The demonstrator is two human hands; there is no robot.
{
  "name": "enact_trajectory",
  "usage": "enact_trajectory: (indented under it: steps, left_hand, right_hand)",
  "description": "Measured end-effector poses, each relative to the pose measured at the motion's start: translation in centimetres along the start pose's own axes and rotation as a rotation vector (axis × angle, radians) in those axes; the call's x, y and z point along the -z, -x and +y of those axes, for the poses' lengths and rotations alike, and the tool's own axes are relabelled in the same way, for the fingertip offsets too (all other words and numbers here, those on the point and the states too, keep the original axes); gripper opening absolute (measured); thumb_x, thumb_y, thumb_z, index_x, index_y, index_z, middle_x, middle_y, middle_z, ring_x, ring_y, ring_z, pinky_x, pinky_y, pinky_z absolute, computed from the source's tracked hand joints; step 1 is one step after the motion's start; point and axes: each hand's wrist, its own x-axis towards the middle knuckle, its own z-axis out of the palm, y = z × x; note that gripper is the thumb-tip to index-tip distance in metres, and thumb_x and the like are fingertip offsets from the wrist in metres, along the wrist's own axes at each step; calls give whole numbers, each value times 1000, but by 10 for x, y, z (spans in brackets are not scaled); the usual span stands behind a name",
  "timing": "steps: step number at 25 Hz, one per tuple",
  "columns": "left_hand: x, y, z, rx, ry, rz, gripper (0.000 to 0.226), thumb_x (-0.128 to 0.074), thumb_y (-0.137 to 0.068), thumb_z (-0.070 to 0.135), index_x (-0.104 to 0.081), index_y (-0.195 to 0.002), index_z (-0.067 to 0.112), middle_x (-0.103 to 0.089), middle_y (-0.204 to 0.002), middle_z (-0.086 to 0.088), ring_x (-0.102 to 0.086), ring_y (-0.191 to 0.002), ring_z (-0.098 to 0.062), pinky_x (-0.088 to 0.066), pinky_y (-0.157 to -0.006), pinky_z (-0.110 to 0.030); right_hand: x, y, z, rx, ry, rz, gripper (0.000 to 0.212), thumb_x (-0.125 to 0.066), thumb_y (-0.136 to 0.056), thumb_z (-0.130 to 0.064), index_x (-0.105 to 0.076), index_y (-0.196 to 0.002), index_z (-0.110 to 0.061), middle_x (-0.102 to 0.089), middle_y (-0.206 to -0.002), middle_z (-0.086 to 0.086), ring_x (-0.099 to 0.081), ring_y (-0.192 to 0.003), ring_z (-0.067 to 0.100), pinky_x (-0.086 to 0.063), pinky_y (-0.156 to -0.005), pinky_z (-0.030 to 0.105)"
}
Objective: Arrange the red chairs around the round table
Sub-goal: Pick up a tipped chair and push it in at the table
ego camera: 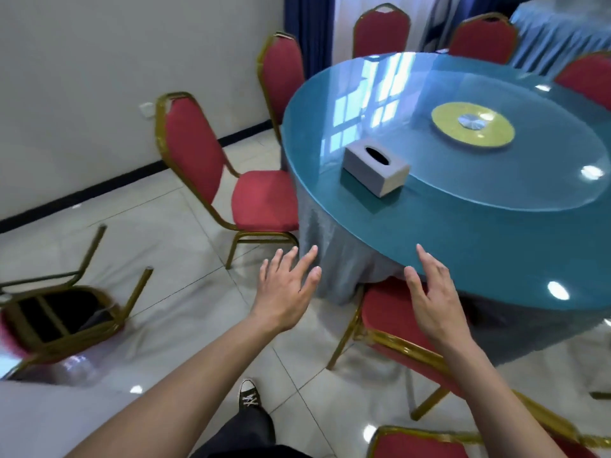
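Nearest, at the bottom edge: the backrest top of 1 red chair [420, 444], gold-framed, below the right forearm. Just beyond, a black sneaker [248, 395] on the pale tiled floor [185, 312]. Held out in the air: left hand [287, 292] and right hand [429, 297], both palm-down with fingers spread, gripping nothing. Directly under the right hand, apart from it, a second red chair [386, 312], seat tucked beneath the draped edge of the round table [479, 233]. Off to the left of the left hand, well apart, an overturned chair [62, 315] with legs in the air. Past the left fingertips, an upright red chair [238, 180] facing the table. On the blue glass top, a grey tissue box [375, 166], then a yellow turntable [472, 124]. Farthest, 4 more red chairs round the far rim, one at [380, 31].
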Motion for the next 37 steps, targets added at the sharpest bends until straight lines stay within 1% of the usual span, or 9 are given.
enact_trajectory:
  steps: [2,6,9,14,17,19,29,33,37]
  left_hand:
    - [24,-3,-33,70,19,56,63,-1,-93,66,-10,-153,50,-21,-164,1,-6,-153,-21,-6,-123,-51]
    - [75,-16,-101,185,72,151,68,0,-89,68,-14,-153,49,-24,-163,0,-9,-152,-22,-8,-122,-50]
    - [109,-24,-154,253,102,199,66,-1,-91,67,-13,-153,49,-23,-164,-1,-9,-152,-22,-7,-122,-48]
    - [159,-20,-252,407,102,289,70,3,-89,69,-11,-154,49,-20,-165,0,-9,-152,-23,-6,-123,-49]
    - [181,-10,-300,482,101,335,70,4,-88,69,-10,-154,49,-19,-165,0,-8,-153,-24,-7,-122,-51]
    - [194,1,-330,547,122,385,70,4,-89,69,-9,-154,49,-19,-165,0,-8,-153,-24,-7,-122,-50]
    - [228,26,-424,844,194,544,66,3,-91,71,-8,-153,52,-17,-166,3,-5,-153,-21,-3,-124,-48]
    - [246,5,-458,984,186,559,57,-6,-98,64,-12,-153,51,-21,-164,1,-7,-153,-21,-4,-123,-47]
    - [272,-27,-493,1089,214,625,55,-10,-100,61,-15,-154,50,-22,-164,1,-8,-153,-21,-5,-123,-48]
  right_hand:
    - [-31,-22,-35,61,-19,-62,66,-36,-97,-63,-34,-157,-36,-41,-156,0,-32,-147,13,-25,-121,35]
    - [-97,-61,-108,160,-64,-177,66,-37,-96,-64,-34,-157,-38,-39,-156,-4,-33,-147,10,-25,-122,35]
    - [-147,-85,-158,223,-82,-239,68,-37,-94,-66,-34,-156,-39,-39,-156,-5,-33,-147,10,-26,-122,37]
    - [-242,-113,-245,302,-52,-376,58,-34,-97,-71,-24,-152,-58,-32,-158,-15,-34,-145,10,-31,-114,37]
    - [-294,-118,-294,384,-72,-455,57,-35,-97,-69,-25,-152,-57,-33,-157,-14,-34,-145,10,-32,-112,35]
    - [-325,-120,-327,441,-59,-520,56,-36,-98,-68,-26,-153,-55,-33,-157,-13,-33,-146,11,-33,-113,37]
    - [-452,-156,-454,648,-26,-765,62,-32,-98,-69,-23,-156,-50,-27,-163,-8,-29,-149,17,-32,-117,46]
    - [-510,-192,-494,730,-34,-832,62,-29,-99,-71,-20,-157,-50,-28,-162,-2,-31,-148,23,-31,-118,49]
    - [-565,-231,-535,784,-10,-909,60,-28,-100,-70,-18,-156,-51,-28,-162,-5,-31,-149,22,-30,-117,47]
